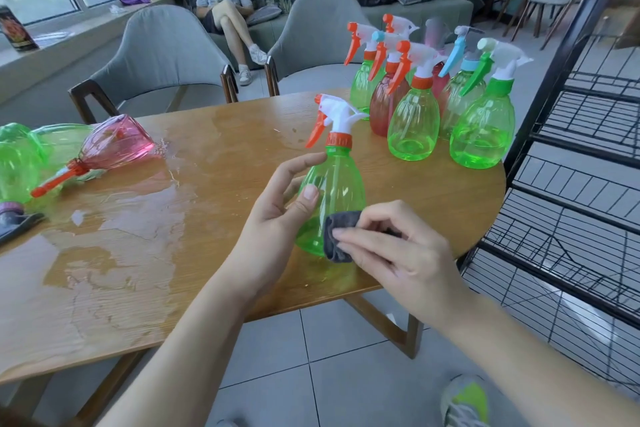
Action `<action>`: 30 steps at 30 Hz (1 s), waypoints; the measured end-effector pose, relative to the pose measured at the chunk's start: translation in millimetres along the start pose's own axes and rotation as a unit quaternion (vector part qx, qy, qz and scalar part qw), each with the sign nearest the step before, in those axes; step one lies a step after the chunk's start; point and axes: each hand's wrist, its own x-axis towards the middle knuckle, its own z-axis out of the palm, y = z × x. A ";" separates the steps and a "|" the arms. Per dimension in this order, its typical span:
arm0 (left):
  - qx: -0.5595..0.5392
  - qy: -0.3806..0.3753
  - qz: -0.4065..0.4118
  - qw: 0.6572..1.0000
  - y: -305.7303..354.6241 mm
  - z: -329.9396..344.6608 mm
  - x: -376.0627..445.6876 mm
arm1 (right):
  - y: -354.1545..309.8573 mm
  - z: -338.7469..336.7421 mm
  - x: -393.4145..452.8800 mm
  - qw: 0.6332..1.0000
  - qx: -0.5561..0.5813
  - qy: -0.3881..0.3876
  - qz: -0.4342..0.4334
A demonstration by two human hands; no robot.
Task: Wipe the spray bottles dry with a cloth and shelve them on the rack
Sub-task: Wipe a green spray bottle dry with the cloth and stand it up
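Wet table [145,253]: left hand [277,215] grips empty green bottle [341,184], right hand [398,253] fingers pinching cloth [337,236].

We see the left hand [277,215] gripping a green spray bottle [334,191] upright above the wet wooden table [173,218], while the right hand [398,253] presses a dark cloth [337,236] against its lower side. Upright bottles [433,97] cluster near the black wire rack [571,201], apparently dry.
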 end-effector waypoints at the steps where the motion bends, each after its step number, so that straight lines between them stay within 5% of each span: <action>1: 0.002 -0.009 -0.001 1.000 -0.1 -2.3 0.0 | 0.3 -0.3 4.8 1.000 0.004 0.013 0.020; 7: 0.007 -0.049 -0.001 0.999 0.7 -6.9 0.8 | 13.9 -6.6 41.5 0.979 0.083 0.068 0.173; 14: 0.021 -0.014 0.015 1.000 -3.2 -6.9 3.1 | 2.0 6.0 25.1 0.989 0.041 0.076 0.122; 19: 0.015 -0.024 0.007 1.000 0.0 -3.7 0.7 | 7.4 0.0 34.7 0.981 0.054 0.089 0.163; 30: 0.021 0.030 0.006 0.999 3.1 1.6 -3.8 | -8.5 8.8 3.3 0.998 -0.016 -0.019 -0.056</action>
